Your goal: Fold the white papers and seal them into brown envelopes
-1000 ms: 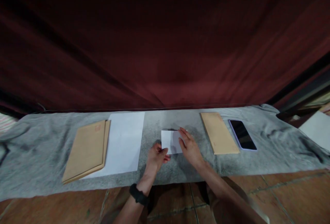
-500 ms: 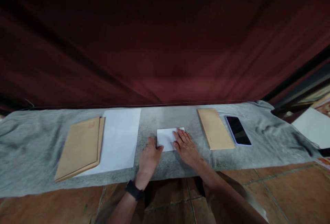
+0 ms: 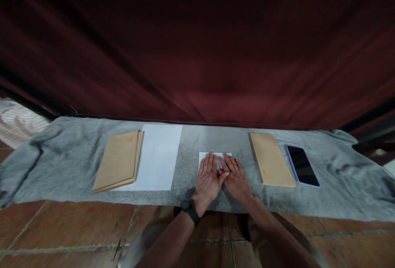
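Note:
A small folded sheet of white paper [image 3: 202,156] lies on the grey cloth, mostly covered by both hands. My left hand [image 3: 209,179] rests flat on its left part, fingers stretched forward, a dark watch on the wrist. Beside it my right hand [image 3: 236,179] presses flat on the right part with fingers extended. The thumbs meet or overlap near the paper's front edge. Only the paper's far edge and narrow bits between the fingers show.
Left of the hands are large white sheets [image 3: 160,157], partly under brown envelopes [image 3: 119,159]. On the right lie a brown envelope stack [image 3: 271,159] and a phone [image 3: 302,165] with a purple case. A dark red curtain [image 3: 197,54] hangs behind the grey cloth [image 3: 70,157].
My left hand has moved from the paper's left edge onto its top and flattened out beside my right hand. The view has swung slightly to the left.

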`<state>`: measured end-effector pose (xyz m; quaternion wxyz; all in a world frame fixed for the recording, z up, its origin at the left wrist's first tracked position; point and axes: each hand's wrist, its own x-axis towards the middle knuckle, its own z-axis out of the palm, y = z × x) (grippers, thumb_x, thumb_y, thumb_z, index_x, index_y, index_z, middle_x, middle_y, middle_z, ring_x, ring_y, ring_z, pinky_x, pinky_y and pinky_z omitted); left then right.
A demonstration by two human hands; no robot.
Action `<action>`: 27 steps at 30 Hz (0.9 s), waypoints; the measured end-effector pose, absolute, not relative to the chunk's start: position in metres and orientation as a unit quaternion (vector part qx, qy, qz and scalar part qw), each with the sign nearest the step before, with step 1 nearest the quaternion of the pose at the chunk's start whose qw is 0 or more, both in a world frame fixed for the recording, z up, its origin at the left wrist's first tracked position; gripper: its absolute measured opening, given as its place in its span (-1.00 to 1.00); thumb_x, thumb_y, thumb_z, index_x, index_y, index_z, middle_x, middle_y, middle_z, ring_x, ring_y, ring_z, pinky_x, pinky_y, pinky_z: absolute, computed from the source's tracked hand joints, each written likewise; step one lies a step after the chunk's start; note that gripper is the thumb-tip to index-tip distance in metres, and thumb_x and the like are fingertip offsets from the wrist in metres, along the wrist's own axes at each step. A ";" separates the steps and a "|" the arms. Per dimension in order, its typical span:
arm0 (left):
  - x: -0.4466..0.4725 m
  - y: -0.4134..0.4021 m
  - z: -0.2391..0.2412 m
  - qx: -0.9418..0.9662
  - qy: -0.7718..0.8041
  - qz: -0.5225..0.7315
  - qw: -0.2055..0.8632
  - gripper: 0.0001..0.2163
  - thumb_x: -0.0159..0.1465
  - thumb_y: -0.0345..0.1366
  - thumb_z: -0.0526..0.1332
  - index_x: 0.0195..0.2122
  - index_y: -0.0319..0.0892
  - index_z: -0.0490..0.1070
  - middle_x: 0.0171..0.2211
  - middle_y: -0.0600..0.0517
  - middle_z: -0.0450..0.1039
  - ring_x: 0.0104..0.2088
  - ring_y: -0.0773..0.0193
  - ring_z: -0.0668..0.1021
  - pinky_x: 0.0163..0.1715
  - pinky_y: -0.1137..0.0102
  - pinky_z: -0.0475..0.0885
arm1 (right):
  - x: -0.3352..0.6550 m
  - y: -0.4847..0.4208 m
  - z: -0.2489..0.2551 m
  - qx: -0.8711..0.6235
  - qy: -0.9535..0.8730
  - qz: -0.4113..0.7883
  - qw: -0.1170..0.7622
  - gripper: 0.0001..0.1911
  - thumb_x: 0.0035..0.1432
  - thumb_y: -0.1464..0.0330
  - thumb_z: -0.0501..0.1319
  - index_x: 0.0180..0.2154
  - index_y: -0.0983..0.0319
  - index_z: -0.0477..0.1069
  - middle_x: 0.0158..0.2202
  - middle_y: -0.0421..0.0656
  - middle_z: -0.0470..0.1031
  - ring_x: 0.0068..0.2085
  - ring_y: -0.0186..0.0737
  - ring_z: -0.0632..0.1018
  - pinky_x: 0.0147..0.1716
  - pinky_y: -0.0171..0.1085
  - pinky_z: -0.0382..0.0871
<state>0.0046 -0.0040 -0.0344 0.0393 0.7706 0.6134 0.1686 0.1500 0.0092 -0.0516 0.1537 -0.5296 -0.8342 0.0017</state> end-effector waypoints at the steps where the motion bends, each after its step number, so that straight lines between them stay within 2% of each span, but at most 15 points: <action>1: 0.004 -0.004 -0.035 0.769 0.615 0.168 0.036 -0.35 0.45 0.05 -0.06 0.37 -0.39 0.14 0.39 -0.32 0.13 0.41 -0.03 0.19 0.36 0.01 0.14 | 0.151 0.009 -0.051 -0.532 -0.832 0.000 0.154 -0.44 0.41 0.37 -0.04 0.40 0.21 0.12 0.45 -0.01 0.06 0.44 -0.01 0.11 0.37 0.08 0.02; 5: -0.001 -0.004 -0.037 0.762 0.625 0.168 0.018 -0.34 0.45 0.03 -0.05 0.39 -0.39 0.10 0.39 -0.32 0.11 0.42 -0.04 0.16 0.36 -0.01 0.14 | 0.156 0.008 -0.052 -0.543 -0.824 -0.004 0.159 -0.42 0.40 0.37 -0.03 0.40 0.22 0.11 0.45 -0.01 0.05 0.43 0.01 0.13 0.36 0.09 0.04; 11: -0.015 -0.003 -0.040 0.764 0.627 0.153 0.012 -0.39 0.46 -0.04 -0.06 0.42 -0.33 0.04 0.40 -0.27 0.10 0.42 -0.02 0.16 0.35 0.00 0.15 | 0.166 0.012 -0.052 -0.556 -0.815 0.001 0.165 -0.44 0.43 0.26 -0.03 0.39 0.23 0.14 0.42 0.00 0.13 0.40 0.06 0.18 0.33 0.12 0.07; 16: -0.023 -0.005 -0.040 0.767 0.625 0.147 0.001 -0.41 0.47 -0.06 -0.08 0.41 -0.31 0.07 0.40 -0.24 0.13 0.42 0.01 0.16 0.36 0.01 0.14 | 0.178 0.015 -0.052 -0.569 -0.805 0.013 0.168 -0.44 0.45 0.24 -0.04 0.40 0.16 0.10 0.42 -0.03 0.12 0.41 0.05 0.18 0.34 0.13 0.06; 27: -0.032 -0.006 -0.032 0.775 0.620 0.123 -0.001 -0.47 0.47 -0.18 -0.07 0.39 -0.33 0.10 0.41 -0.23 0.10 0.42 0.02 0.16 0.37 0.00 0.14 | 0.193 0.015 -0.044 -0.567 -0.807 0.025 0.163 -0.45 0.46 0.24 -0.06 0.38 0.26 0.15 0.43 0.01 0.12 0.42 0.05 0.16 0.34 0.09 0.09</action>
